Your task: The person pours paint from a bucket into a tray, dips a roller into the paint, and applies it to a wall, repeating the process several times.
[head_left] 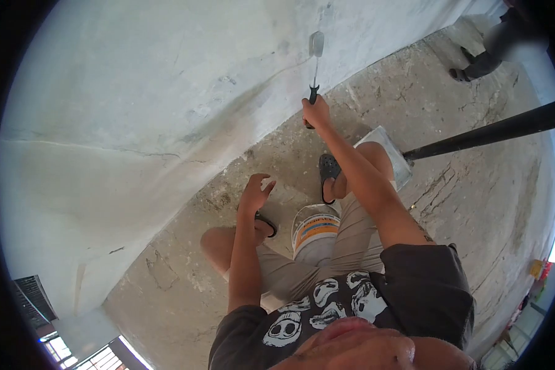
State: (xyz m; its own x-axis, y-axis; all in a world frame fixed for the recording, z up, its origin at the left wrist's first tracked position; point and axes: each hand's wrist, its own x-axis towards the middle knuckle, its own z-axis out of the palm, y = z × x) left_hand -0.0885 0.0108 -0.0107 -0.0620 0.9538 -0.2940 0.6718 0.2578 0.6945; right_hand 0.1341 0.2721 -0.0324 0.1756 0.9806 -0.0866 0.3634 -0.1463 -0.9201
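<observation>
My right hand (316,112) is closed around the black handle of a small paint roller (316,46). A thin metal rod joins the handle to its pale grey head, which is at the whitish wall (135,92). Nothing is in my left hand (256,194); it hangs over the floor by my left foot with thumb and fingers apart. Between my legs stands a white bucket (314,237) with an orange and blue label. Its contents are hidden from here.
A dark post (487,131) rises to the right from a pale flat-sided object (402,169) beside my right knee. At the upper right, another person's leg (481,66) shows on the stained concrete floor (475,203). A dark grille (34,299) sits lower left.
</observation>
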